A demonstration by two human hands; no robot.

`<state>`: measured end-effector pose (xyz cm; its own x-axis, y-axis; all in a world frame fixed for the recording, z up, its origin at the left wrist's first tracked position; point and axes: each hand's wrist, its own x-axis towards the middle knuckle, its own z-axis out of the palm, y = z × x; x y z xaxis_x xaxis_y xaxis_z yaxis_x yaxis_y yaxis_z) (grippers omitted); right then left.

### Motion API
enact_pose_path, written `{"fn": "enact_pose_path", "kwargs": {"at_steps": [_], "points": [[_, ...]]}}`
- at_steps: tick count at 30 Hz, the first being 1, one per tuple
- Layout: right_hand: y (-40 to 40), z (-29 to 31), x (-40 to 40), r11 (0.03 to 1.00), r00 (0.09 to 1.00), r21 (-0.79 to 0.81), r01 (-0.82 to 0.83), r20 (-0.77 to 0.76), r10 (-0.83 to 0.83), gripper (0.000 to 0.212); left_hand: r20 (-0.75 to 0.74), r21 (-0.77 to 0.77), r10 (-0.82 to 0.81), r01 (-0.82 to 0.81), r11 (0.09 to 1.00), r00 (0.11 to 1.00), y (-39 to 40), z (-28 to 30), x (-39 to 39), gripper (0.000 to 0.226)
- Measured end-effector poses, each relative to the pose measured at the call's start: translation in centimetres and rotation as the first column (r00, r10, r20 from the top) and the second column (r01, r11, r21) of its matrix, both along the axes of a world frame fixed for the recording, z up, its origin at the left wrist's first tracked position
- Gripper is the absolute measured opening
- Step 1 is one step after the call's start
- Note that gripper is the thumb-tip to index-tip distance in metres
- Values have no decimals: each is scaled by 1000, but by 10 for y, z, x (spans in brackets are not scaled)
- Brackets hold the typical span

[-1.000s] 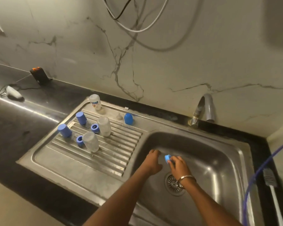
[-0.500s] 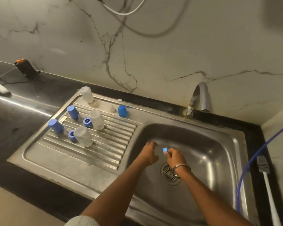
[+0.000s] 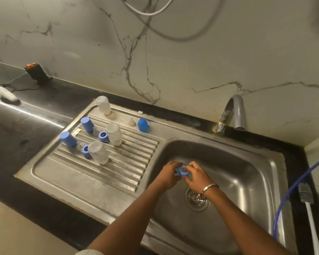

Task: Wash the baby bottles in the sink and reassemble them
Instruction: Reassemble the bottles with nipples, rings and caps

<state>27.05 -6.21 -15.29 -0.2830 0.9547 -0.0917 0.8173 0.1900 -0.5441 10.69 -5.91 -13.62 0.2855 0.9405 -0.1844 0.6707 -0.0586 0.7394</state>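
Far left on the dark table (image 3: 17, 129): a white charger-like object (image 3: 6, 93) and a black-and-orange gadget (image 3: 37, 72) — not yours. On the ribbed drainboard (image 3: 81, 173) the washed parts sit spread out: two blue caps (image 3: 67, 138) mouth-down, two blue collar rings (image 3: 103, 136), three clear bottle bodies (image 3: 98, 152) inverted, a clear teat (image 3: 131, 122), and a domed blue cap (image 3: 142, 125) near the back edge.

Over the sink basin (image 3: 247, 181), your left hand (image 3: 168, 174) and right hand (image 3: 196, 176) meet on one blue ring (image 3: 181, 171). Both grips are curled onto it, pinching from opposite sides. The ring looks small, round, ridged, bright blue; something pale shows at its lower edge, can't tell what.

Risks from here:
- Ring probably wet and slick — a loose pinch drops it into the basin, toward the drain strainer (image 3: 196, 198).
- The tap (image 3: 232, 115) shows no running water; if it stays off, the ring gets rubbed, not rinsed.
- The inverted bottles stand close together on sloped ribs; setting the ring down carelessly could knock one over.
- Brush (image 3: 307, 197) and blue hose (image 3: 293, 186) sit far right, near your elbow's path.
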Motion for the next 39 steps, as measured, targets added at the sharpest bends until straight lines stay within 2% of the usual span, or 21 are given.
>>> {"fn": "enact_pose_path", "kwargs": {"at_steps": [4,9,13,17,22,25,28,31,33,36,39], "points": [[18,19,-8,994,991,25,-107,-77,109,23,52,59,27,-30,998,998,5,9,-15,56],[42,45,-29,980,964,28,-195,-179,197,18,170,153,97,-124,981,981,12,22,-35,41],[65,70,-57,972,956,21,-232,-177,232,12,366,33,203,-231,972,908,13,22,-47,32],[108,88,-97,974,988,198,-108,-84,127,11,428,-59,250,-249,967,868,13,11,-51,34],[170,96,-174,961,989,237,-142,64,130,21,449,-32,167,-171,985,878,2,3,-57,36],[202,94,-223,968,969,182,-174,204,135,30,465,-83,159,-136,987,871,-3,2,-56,33],[224,89,-258,980,910,77,-184,391,140,37,422,-114,147,-108,988,894,-8,-5,-59,36],[233,85,-274,981,840,8,-191,518,160,30,416,-135,128,-78,988,900,-13,-9,-63,39],[236,79,-280,978,789,17,-208,595,157,24,439,-166,140,-73,983,888,-15,-9,-66,37],[237,74,-285,967,754,56,-249,638,157,24,469,-183,147,-67,981,871,-15,-4,-69,31],[238,74,-284,954,713,1,-300,664,224,20,458,-166,132,-61,984,879,-16,-1,-68,28]]}}
